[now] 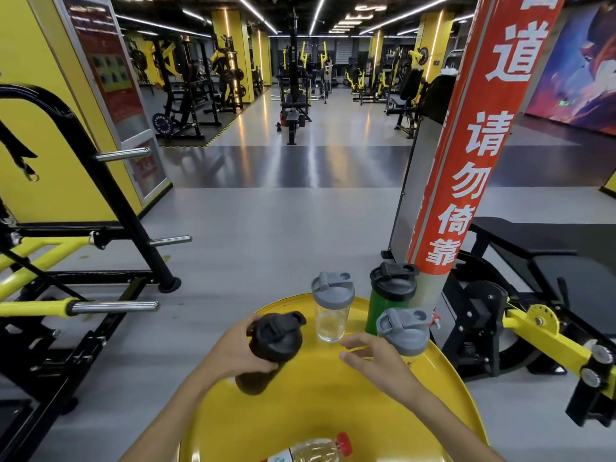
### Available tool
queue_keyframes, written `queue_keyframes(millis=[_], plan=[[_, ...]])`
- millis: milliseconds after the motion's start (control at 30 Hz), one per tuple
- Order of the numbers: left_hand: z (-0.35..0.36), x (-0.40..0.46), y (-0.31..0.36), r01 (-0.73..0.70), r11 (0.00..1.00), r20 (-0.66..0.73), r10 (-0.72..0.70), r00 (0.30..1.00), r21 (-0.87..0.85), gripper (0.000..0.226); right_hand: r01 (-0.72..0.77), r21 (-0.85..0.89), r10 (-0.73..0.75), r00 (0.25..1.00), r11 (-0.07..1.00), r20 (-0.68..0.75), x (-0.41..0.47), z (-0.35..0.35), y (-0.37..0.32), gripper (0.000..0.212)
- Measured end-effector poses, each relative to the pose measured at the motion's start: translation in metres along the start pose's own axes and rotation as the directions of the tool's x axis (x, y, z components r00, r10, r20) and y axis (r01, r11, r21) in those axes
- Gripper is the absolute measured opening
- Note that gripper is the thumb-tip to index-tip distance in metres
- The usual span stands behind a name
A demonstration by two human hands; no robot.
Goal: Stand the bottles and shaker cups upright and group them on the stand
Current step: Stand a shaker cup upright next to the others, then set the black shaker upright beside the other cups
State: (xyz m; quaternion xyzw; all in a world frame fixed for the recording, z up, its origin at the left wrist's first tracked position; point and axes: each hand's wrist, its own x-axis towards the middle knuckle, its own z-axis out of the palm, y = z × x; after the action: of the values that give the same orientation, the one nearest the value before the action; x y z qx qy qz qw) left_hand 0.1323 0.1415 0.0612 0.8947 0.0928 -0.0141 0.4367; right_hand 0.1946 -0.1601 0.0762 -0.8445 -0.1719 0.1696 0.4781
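Observation:
A round yellow stand (320, 405) fills the lower middle of the head view. My left hand (233, 353) grips a dark brown shaker cup (271, 348) with a black lid, held tilted above the stand's left side. My right hand (373, 360) hovers open just right of it, fingers spread, holding nothing. Three cups stand upright at the stand's far side: a clear shaker with a grey lid (332, 306), a green shaker with a black lid (391, 291), and another grey-lidded shaker (403, 331) nearest my right hand. A red-capped bottle of yellowish liquid (320, 448) lies on its side at the near edge.
A grey post wrapped in a red banner (466, 155) rises right behind the stand at the far right. A black and yellow weight rack (83, 261) stands to the left, a black bench and yellow machine (533, 295) to the right. Grey gym floor stretches ahead.

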Motion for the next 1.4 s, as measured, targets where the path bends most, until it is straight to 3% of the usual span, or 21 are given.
queue_keyframes(millis=[233, 400, 800, 1067, 1133, 1267, 1400], plan=[[-0.024, 0.045, 0.002, 0.054, 0.955, -0.032, -0.066, 0.997, -0.292, 0.077, 0.036, 0.036, -0.036, 0.999, 0.999, 0.004, 0.011, 0.003, -0.015, 0.019], [-0.023, 0.071, -0.003, 0.05, 0.926, 0.042, -0.038, 0.998, -0.375, 0.082, 0.023, 0.038, -0.024, 1.0, 0.999, 0.017, 0.013, 0.005, -0.008, 0.017], [0.004, 0.076, -0.035, 0.155, 0.887, 0.229, -0.058, 0.972, -0.435, 0.066, 0.046, 0.008, -0.046, 0.998, 0.999, 0.032, 0.017, 0.008, 0.011, 0.031], [0.002, 0.062, -0.036, 0.144, 0.898, 0.212, -0.058, 0.976, -0.415, 0.054, 0.052, 0.025, -0.053, 0.998, 0.998, 0.038, 0.014, 0.009, 0.011, 0.024], [0.0, 0.054, -0.033, 0.136, 0.895, 0.198, -0.055, 0.979, -0.424, 0.062, 0.058, 0.012, -0.058, 0.997, 0.998, 0.044, 0.011, 0.011, 0.011, 0.025], [-0.002, 0.036, -0.035, 0.138, 0.891, 0.173, -0.068, 0.983, -0.432, 0.102, 0.058, -0.009, -0.057, 0.996, 0.998, 0.075, 0.005, 0.017, 0.01, 0.023], [0.003, 0.012, -0.034, 0.101, 0.888, 0.0, -0.113, 0.994, -0.448, 0.096, 0.058, -0.019, -0.056, 0.993, 0.998, 0.099, -0.008, 0.024, 0.01, 0.019]])
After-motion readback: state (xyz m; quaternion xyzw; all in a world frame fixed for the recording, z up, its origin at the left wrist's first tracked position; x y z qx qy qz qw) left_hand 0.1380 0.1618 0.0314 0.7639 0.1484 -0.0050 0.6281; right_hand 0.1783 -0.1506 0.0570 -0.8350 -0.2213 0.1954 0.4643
